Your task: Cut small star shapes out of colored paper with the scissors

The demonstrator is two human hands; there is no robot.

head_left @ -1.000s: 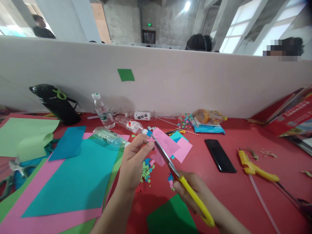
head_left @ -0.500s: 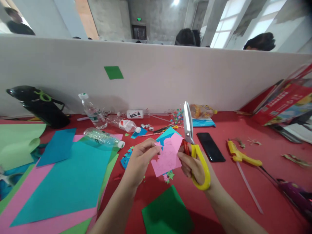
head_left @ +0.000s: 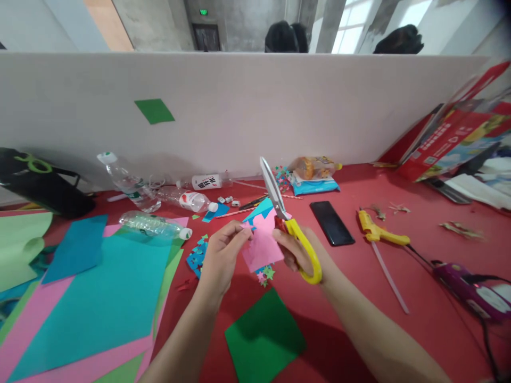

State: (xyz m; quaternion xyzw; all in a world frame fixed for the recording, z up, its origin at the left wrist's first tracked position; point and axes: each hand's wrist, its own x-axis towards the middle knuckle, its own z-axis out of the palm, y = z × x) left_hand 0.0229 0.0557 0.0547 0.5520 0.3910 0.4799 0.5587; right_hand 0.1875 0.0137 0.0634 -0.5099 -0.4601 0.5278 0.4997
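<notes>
Between the thumb and fingers of my left hand (head_left: 222, 254) is a small pink paper piece (head_left: 248, 230), seemingly a star with its outline partly covered. My right hand (head_left: 297, 250) grips yellow-handled scissors (head_left: 304, 249), their closed blades pointing up and to the left. The same hand also pinches the right edge of a pink paper sheet (head_left: 261, 249) with a notched upper edge. The sheet's left edge lies close to my left fingertips; whether they touch it I cannot tell. Below the sheet lie small green and pink paper stars (head_left: 266, 274). Blue cut pieces (head_left: 197, 258) lie left of my left hand.
Coloured sheets (head_left: 115, 287) cover the left side. Plastic bottles (head_left: 154, 226) and a black flask (head_left: 43, 183) stand or lie behind. At right are a phone (head_left: 332, 223) and a yellow glue gun (head_left: 379, 232). Green paper (head_left: 265, 338) lies in front; a white partition (head_left: 239, 111) rises behind.
The camera view has shifted. The scissors have tilted further left in my right hand, and the pink sheet has turned with them. Both hands keep their hold.
</notes>
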